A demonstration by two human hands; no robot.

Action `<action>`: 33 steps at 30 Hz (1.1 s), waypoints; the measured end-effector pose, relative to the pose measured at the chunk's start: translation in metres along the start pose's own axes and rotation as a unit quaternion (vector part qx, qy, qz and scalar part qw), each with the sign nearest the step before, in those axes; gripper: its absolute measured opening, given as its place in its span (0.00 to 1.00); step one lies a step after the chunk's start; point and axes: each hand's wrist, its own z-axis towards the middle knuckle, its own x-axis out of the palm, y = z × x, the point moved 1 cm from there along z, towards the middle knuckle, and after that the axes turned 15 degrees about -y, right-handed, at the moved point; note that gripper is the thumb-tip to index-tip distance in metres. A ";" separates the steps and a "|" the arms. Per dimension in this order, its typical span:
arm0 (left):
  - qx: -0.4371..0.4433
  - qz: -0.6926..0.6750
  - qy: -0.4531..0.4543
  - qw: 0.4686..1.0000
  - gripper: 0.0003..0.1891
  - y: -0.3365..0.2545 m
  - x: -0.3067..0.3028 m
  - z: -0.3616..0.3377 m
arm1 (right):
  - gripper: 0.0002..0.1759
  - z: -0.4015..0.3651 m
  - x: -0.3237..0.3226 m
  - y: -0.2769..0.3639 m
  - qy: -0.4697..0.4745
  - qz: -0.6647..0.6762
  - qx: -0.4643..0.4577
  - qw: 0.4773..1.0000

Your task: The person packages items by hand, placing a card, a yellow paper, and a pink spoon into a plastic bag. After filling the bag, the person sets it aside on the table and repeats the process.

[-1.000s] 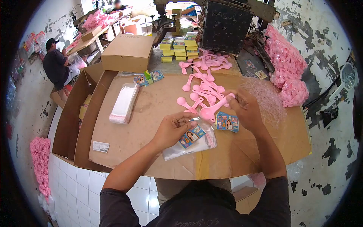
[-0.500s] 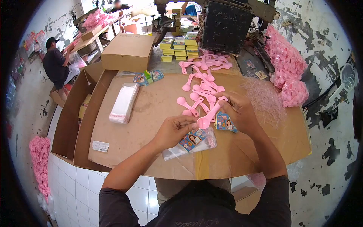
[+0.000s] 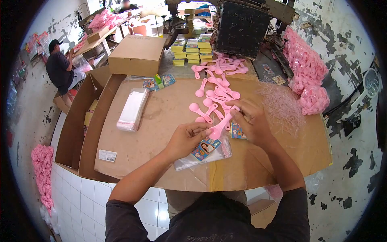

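Note:
A pink plastic spoon [image 3: 219,128] is held between my two hands, slanting, with its round bowl at the lower left. The fingertips of my left hand [image 3: 187,139] pinch the bowl's edge. At the upper end of the handle, my right hand [image 3: 253,121] grips with thumb and fingers. Below the spoon, a blue printed card [image 3: 206,149] lies on clear plastic bags [image 3: 189,163]. More printed cards [image 3: 237,131] lie partly hidden under my right hand. Just beyond the hands, several loose pink spoons [image 3: 217,92] are scattered on the cardboard tabletop [image 3: 161,117].
A bundle of clear bags [image 3: 133,109] lies at the left, near a closed carton [image 3: 137,52]. Stacks of cards [image 3: 192,50] and a black box [image 3: 242,30] stand at the back. Bagged pink spoons [image 3: 304,64] line the right wall. A co-worker [image 3: 60,68] sits far left.
The spoon has rolled between my fingers, so its bowl no longer shows its hollow side as plainly. My right hand has shifted slightly left and down.

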 end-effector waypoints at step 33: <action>0.155 -0.044 -0.011 0.987 0.17 -0.023 0.001 -0.007 | 0.08 0.020 0.001 0.058 0.002 -0.035 -0.144 0.989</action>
